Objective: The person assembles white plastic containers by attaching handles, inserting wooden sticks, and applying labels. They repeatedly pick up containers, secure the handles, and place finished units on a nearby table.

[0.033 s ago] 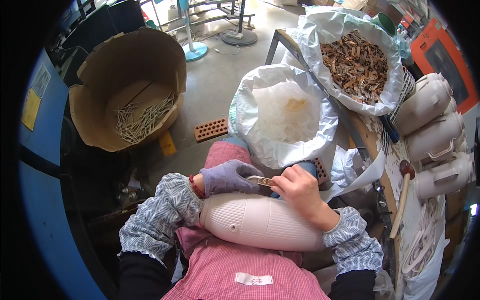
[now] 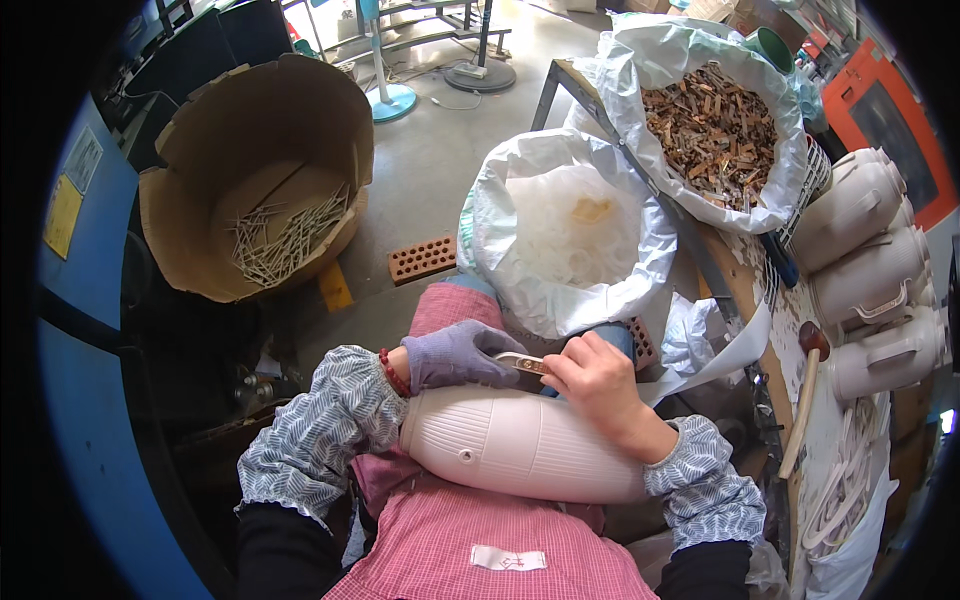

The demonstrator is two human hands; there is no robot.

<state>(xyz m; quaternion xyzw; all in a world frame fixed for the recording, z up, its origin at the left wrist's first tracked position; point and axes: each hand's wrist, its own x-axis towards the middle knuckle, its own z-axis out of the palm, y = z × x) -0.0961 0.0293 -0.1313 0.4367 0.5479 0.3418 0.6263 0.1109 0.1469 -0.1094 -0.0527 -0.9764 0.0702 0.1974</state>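
Observation:
A ribbed, pale pinkish-beige jug body [image 2: 530, 442] lies on its side across my lap, with a small round metal fitting in its wall. Just beyond it, my left hand [image 2: 458, 355], in a purple-grey glove, is closed on the left part of a slim pale handle piece [image 2: 522, 362]. My bare right hand [image 2: 603, 390] pinches the right end of that piece between thumb and fingers. A small brownish part with holes shows along the handle near the right fingertips; its far end is hidden. My right wrist rests close over the jug body.
Ahead stands a white-lined bag [image 2: 480, 250] of translucent rings. Brown strips [image 2: 710, 135] fill another bag at the right. A cut cardboard drum [image 2: 165, 230] with thin rods stands left. Along the right bench are a mallet [image 2: 803, 415], pale jugs [image 2: 880, 355] and loose handles [image 2: 845, 490].

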